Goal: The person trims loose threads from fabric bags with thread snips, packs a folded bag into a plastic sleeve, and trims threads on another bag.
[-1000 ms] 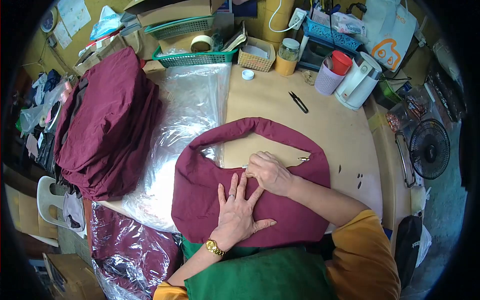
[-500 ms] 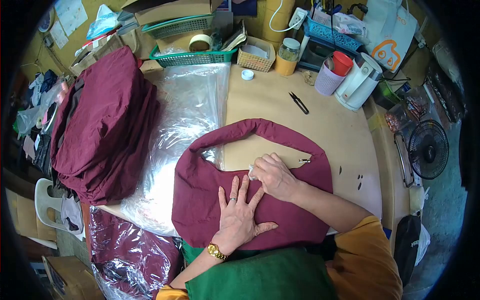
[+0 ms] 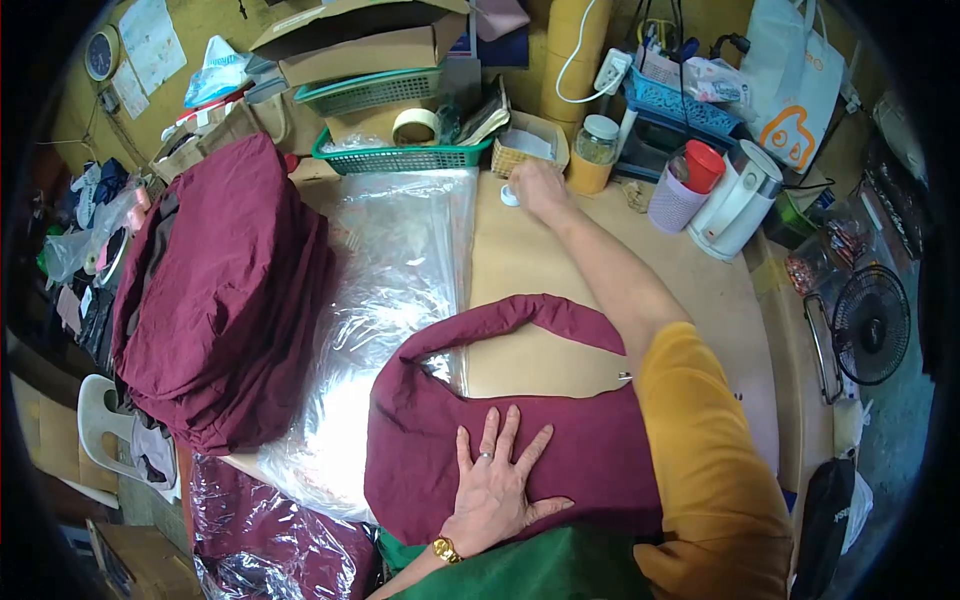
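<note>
A maroon shoulder bag (image 3: 590,440) lies flat on the table, its padded strap (image 3: 480,322) curving away from me. My left hand (image 3: 498,480) rests spread on the bag's front, just below its top edge. My right hand (image 3: 540,190) is stretched to the back of the table, closed, right beside a small white cap (image 3: 510,195). Its fingertips are mostly hidden, so what they hold cannot be made out. A metal zipper pull (image 3: 625,377) shows at the bag's right, partly behind my right sleeve.
A tall stack of maroon bags (image 3: 220,300) stands at the left, beside clear plastic sheets (image 3: 400,230). Along the back are a small woven basket (image 3: 515,162), a lidded jar (image 3: 594,155), a lilac cup (image 3: 672,205) and a white kettle (image 3: 735,200).
My right hand has left the bag's top edge, where it held a small white wad, and moved to the back by the cap. My left hand stays on the bag. The view has tilted up.
</note>
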